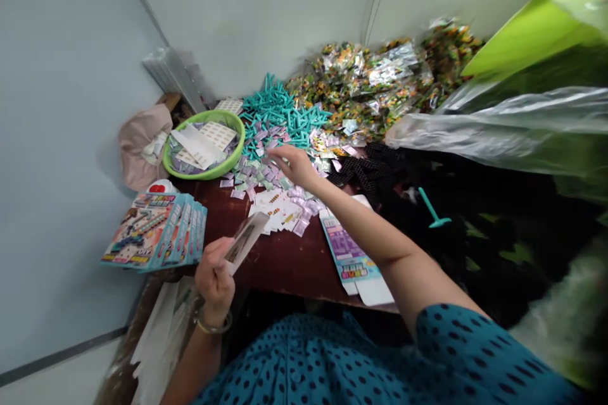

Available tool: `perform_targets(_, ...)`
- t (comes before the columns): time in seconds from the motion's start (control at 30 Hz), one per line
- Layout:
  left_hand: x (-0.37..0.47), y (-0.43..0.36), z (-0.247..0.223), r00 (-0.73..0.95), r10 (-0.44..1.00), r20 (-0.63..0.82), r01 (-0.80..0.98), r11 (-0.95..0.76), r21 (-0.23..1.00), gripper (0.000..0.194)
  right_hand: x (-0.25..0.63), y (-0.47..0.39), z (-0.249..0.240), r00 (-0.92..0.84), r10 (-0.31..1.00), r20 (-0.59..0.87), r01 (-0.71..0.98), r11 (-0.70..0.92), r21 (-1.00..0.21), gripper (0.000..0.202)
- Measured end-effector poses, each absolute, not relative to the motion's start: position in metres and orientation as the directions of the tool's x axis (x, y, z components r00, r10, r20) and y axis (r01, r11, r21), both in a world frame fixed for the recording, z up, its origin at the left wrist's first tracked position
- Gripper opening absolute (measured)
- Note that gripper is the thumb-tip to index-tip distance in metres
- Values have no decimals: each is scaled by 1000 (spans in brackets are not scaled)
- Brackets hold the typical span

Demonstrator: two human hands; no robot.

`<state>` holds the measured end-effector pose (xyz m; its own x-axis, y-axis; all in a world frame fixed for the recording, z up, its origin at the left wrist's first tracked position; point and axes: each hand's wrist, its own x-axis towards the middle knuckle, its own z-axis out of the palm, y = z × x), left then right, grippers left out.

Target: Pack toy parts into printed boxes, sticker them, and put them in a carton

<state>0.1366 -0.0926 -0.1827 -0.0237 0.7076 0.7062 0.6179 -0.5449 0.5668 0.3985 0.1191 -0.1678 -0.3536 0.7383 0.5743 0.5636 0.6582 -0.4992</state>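
My left hand (216, 275), with a bracelet on the wrist, is closed on a thin pale flat pack (247, 242) held tilted above the table's front; dark contents show inside its whitish edge. My right hand (297, 166) reaches forward over a spread of small purple and green packets (261, 172). Its fingers are bent together in a pinch, and what lies between them is too small to make out. Just behind it lies a heap of teal plastic sticks (273, 104). Between my hands, printed white cards (274, 207) lie fanned out on the table.
A green basket (243, 139) holding sheets and packets stands back left. Stacked printed boxes (142, 228) sit at the left edge. A flattened box (349, 259) lies under my right forearm. Colourful bagged pieces (394, 76), black parts (365, 171) and a teal T-shaped piece (432, 209) fill the right side.
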Motion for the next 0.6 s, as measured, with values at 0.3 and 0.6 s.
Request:
perform_targets(0.3,145,-58,-195,19,781,624,652,-483,585,32,472,267,-211,47,986,158,945,8,-327,31)
perform_targets(0.6,163,7,-157,-289,888,358,644,-96,759,37,437,121,-183,-554,541,632,506,822,-260,28)
